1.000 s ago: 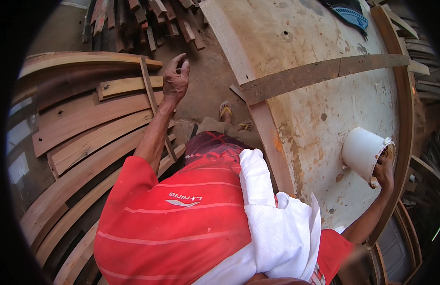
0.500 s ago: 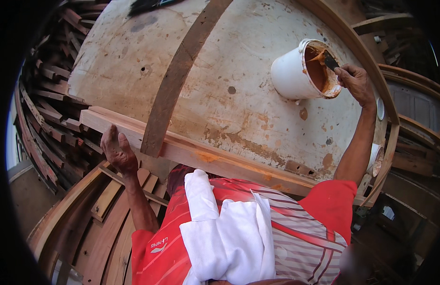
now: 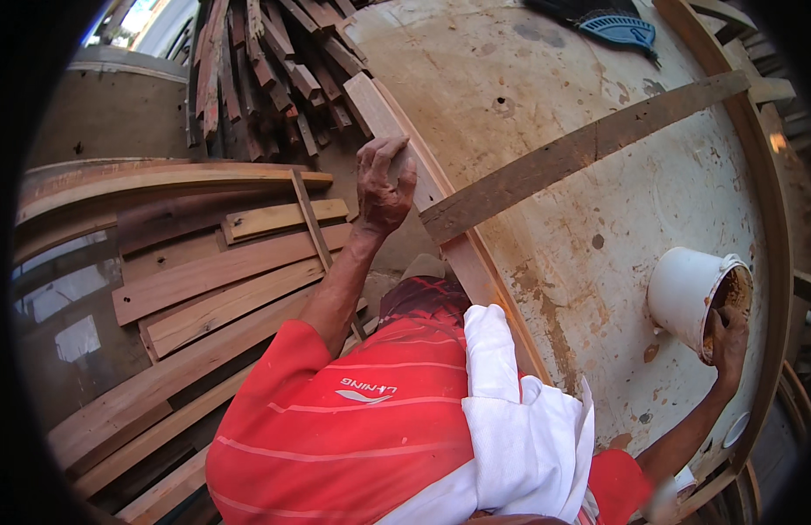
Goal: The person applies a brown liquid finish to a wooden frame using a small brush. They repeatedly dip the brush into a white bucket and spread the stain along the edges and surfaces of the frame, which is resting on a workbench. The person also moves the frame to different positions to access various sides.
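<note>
My right hand (image 3: pixel 729 337) is at the mouth of a white bucket (image 3: pixel 683 293) lying tilted on the worktop. The bucket's inside is smeared with orange-brown paste. Its fingers are closed round a putty knife, which is hidden here by the hand and the rim; the earlier picture shows its dark blade with paste on it. My left hand (image 3: pixel 384 188) rests its bent, slightly parted fingers against a pale wooden beam (image 3: pixel 436 184) at the near edge of the worktop (image 3: pixel 545 219). Orange patches of paste mark the beam further along.
A dark wooden strip (image 3: pixel 589 144) crosses the worktop and overlaps the beam. At the far side lies a brush with a blue back (image 3: pixel 617 31). A curved wooden rail (image 3: pixel 760 166) borders the right. Planks (image 3: pixel 222 262) and stacked timber (image 3: pixel 257 70) fill the left.
The view has swung to the left, so things appear turned and shifted right. My right hand has gone lower into the bucket's mouth, and the knife is out of sight.
</note>
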Demonstrator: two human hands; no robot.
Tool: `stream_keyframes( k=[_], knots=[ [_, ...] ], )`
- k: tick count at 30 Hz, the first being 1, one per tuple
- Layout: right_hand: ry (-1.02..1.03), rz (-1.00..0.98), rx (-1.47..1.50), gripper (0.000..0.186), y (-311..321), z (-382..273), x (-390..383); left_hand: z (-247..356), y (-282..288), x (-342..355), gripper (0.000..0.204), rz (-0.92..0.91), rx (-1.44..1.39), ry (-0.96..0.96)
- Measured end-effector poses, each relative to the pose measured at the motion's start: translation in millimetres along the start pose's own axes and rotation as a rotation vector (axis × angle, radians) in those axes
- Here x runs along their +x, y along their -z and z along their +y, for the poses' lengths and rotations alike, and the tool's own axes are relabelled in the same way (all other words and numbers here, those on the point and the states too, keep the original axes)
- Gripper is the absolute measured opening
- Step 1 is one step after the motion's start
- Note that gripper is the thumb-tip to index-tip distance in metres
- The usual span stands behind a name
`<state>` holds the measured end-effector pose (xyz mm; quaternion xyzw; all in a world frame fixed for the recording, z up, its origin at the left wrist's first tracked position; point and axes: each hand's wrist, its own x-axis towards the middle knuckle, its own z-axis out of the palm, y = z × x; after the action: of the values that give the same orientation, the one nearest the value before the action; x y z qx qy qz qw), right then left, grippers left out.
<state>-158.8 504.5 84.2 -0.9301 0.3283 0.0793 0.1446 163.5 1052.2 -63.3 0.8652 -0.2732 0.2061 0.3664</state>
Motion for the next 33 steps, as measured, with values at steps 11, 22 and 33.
stream_keyframes(
  k=[11,22,33],
  knots=[
    [-0.084,0.217,0.278,0.042,29.0,11.6,-21.8,5.8,-16.4,-7.8,0.034,0.014,0.005,0.005],
    [-0.246,0.404,0.554,0.030,5.1,5.3,-91.0,-4.8,2.0,5.8,0.041,-0.119,0.058,-0.019],
    [-0.504,0.511,0.745,0.027,-66.9,-61.9,-184.2,-105.6,41.3,75.2,0.046,-0.215,0.145,-0.181]
  ],
)
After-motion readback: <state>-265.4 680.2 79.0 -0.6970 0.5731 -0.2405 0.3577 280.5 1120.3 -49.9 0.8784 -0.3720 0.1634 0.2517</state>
